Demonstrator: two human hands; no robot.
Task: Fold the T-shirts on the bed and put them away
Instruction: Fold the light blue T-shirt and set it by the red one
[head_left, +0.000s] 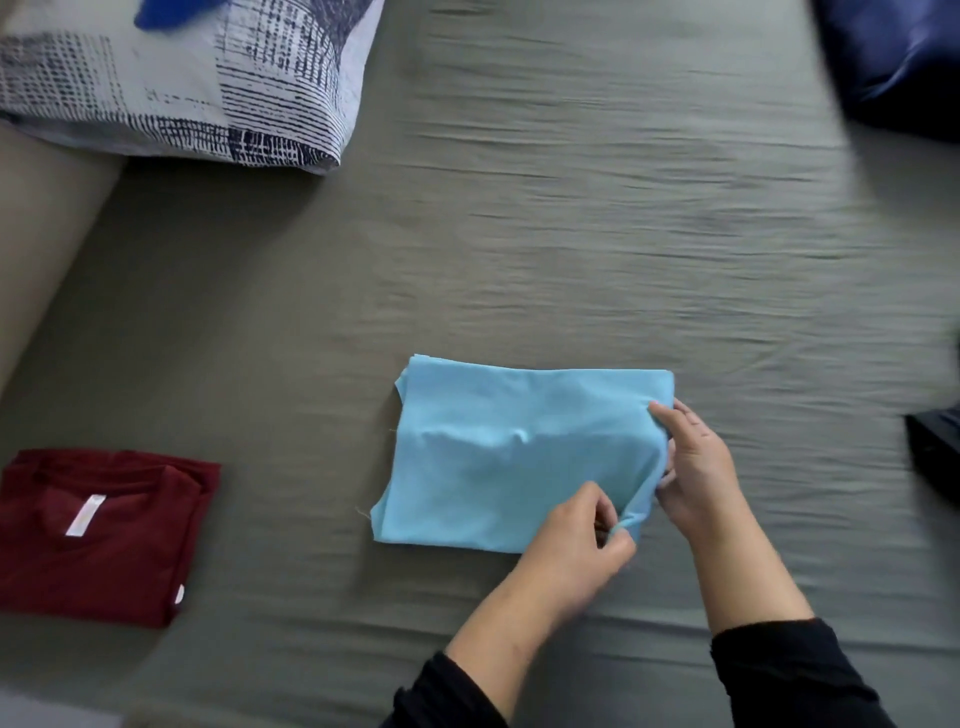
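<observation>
Light blue cotton, folded into a neat rectangle, lies near the middle of the bed (519, 234): this is the light blue T-shirt (514, 462), resting flat on the grey-green sheet with its long sides running left to right. Both hands work at its right end. The left hand (576, 545) comes in from below and pinches the near right corner of the cloth between thumb and fingertips, the fabric bunched into a small ridge there. The right hand (696, 467) holds the right edge, its thumb lying on top of the shirt and its fingers curled under the fold (the fingertips themselves are hidden by the cloth). Both forearms are bare down to black sleeves (789, 675) pushed up toward the elbows.

Well apart to the left, near the bed's edge, sits a dark red T-shirt (104, 535), already folded, collar side up, with a small white label (83, 514) showing inside the neckline. It touches neither hand.

At the upper left a pillow (197, 88) in a white case printed with dark blue hatching lies on the bed, and something bright blue (166, 13) rests on its far edge, too blurred to identify. A dark navy fabric item (898, 62) occupies the upper right corner, and a black object (935, 457) pokes in at the right edge; neither can be made out further.
</observation>
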